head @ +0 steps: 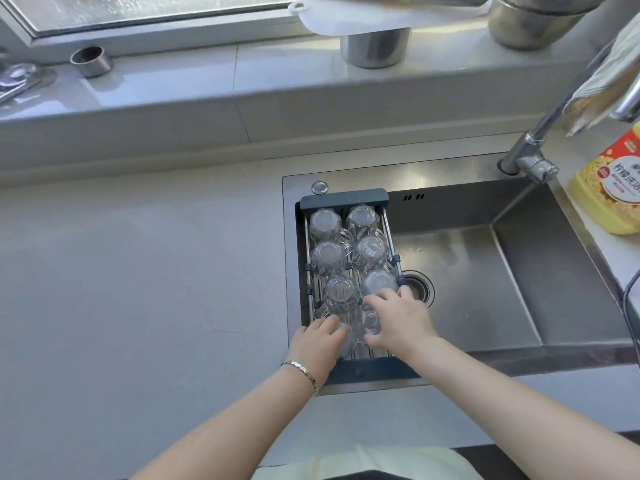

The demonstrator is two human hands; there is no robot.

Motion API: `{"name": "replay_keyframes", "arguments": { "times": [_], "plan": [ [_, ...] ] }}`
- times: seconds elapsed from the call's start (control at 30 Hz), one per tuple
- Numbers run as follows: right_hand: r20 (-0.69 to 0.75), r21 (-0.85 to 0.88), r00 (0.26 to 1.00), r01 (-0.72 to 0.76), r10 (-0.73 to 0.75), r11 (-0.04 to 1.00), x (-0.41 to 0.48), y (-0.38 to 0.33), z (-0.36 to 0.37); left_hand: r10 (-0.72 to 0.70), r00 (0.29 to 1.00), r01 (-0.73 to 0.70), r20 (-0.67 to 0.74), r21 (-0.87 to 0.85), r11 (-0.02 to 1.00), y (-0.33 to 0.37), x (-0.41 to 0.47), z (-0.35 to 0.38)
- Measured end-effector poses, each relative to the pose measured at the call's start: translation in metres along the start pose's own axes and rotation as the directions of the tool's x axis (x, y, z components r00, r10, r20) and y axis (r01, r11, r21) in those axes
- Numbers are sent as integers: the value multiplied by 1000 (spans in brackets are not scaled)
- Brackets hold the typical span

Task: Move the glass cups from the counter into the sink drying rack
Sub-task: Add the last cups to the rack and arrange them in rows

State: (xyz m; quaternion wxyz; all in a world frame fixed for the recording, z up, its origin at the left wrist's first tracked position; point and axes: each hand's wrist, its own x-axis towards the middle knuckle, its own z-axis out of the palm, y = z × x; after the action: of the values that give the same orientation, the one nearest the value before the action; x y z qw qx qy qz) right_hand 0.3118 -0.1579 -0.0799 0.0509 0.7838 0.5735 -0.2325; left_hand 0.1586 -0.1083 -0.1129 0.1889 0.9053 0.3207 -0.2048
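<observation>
Counter (138, 271) bare at nine o'clock; drying rack (346, 197) holds six cups (325, 223). Left hand (317, 344) and right hand (398, 320) each clasp a last cup — nearly done.

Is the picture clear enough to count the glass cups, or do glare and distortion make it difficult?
Head view: bright daylight from the window, a soft sheen on the sink; the wide lens bends the counter edges. Six upturned cups in the drying rack read clearly; the glass under the left hand and right hand is transparent and hard to outline.
</observation>
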Motion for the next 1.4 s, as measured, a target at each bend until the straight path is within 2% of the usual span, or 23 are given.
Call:
{"name": "replay_keyframes", "arguments": {
  "times": [0.2, 0.33, 0.57, 0.67, 0.73, 0.8, 0.87, 0.93, 1.0, 1.1, 1.2, 1.27, 1.4],
  "plan": [
    [-55, -46, 998, -40, 38, 998, -9, -5, 5, 82, 995, -86, 57, 79, 993, -7, 7, -7],
    [-28, -71, 999, -38, 36, 997, -5, 0, 6, 184, 976, -198, 118, 114, 974, -15, 12, -12],
    [2, -82, 990, 140, -140, 987, 6, 3, 28, 170, 981, -174, 99, 36, 984, -17, 8, -10],
    [61, 28, 988, 140, -141, 990, 4, 10, 30, 143, 985, -141, 92, -29, 990, -19, 7, -8],
    [87, 42, 983, 156, -159, 987, -2, 18, 31, 131, 988, -127, 78, -59, 990, -18, 5, -9],
    [37, 138, 984, 170, -177, 976, -11, 22, 29, 127, 990, -121, 63, -88, 989, -16, 3, -12],
    [-90, 232, 983, 178, -161, 956, -12, 27, 22, 125, 992, -123, 6, -122, 985, -16, 3, -23],
    [-135, 283, 985, 141, -106, 949, 0, 33, 2, 108, 984, -130, -140, -164, 978, -19, 8, -42],
    [-92, 348, 995, 59, -29, 936, 25, 40, -20, 55, 953, -126, -297, -227, 966, -28, 20, -64],
    [-166, 386, 978, -52, 125, 921, 78, 43, -52, -36, 918, -64, -395, -237, 969, -44, 50, -101],
    [-74, 361, 961, -224, 267, 905, 132, 36, -66, -92, 929, 37, -359, -158, 987, -57, 86, -130],
    [10, 332, 946, -310, 325, 891, 162, 28, -66, -77, 948, 70, -308, -36, 997, -64, 110, -139],
    [84, 322, 889, -452, 450, 832, 194, 19, -49, 1, 996, 19, -94, 212, 977, -73, 149, -139]
  ]
}}
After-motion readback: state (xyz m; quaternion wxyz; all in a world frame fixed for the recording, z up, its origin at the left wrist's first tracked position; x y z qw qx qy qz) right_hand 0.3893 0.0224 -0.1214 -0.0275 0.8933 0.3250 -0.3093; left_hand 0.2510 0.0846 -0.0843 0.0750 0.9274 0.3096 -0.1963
